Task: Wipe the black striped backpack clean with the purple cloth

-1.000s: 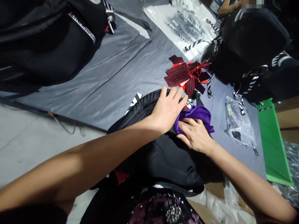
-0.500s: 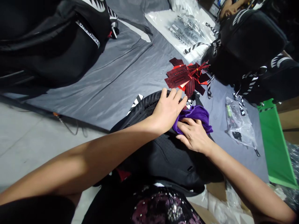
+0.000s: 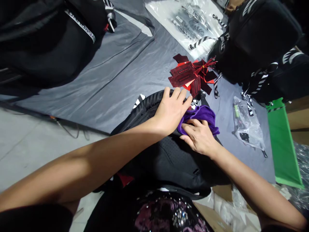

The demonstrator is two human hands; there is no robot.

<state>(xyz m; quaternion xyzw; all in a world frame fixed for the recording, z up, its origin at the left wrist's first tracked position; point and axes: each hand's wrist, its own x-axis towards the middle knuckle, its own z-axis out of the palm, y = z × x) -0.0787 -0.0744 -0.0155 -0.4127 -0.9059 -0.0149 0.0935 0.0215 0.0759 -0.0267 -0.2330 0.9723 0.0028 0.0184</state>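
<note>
A black backpack [image 3: 166, 158] lies tilted across the table's near edge, against my body. My left hand [image 3: 172, 111] lies over its upper edge, the fingers bent over the far side and their tips partly hidden. Purple fabric [image 3: 209, 116] bulges out at the bag's right end. Into its folds reach the fingers of my right hand [image 3: 199, 137], closed on the fabric, with the thumb outside on the black cloth. Just beyond the bag lies a fanned bundle of dark red tags [image 3: 184, 75] with red strings.
Another black bag [image 3: 45, 45] lies at the left on the grey table cover [image 3: 116, 71]. More black bags [image 3: 260, 42] with striped cords stand at the right. A clear plastic bag [image 3: 247, 124], a green panel [image 3: 283, 148] and plastic-wrapped parts [image 3: 188, 25] are also around.
Both hands keep their places on the backpack and the purple fabric. The whole view has shifted slightly, so most things sit a little higher and further left.
</note>
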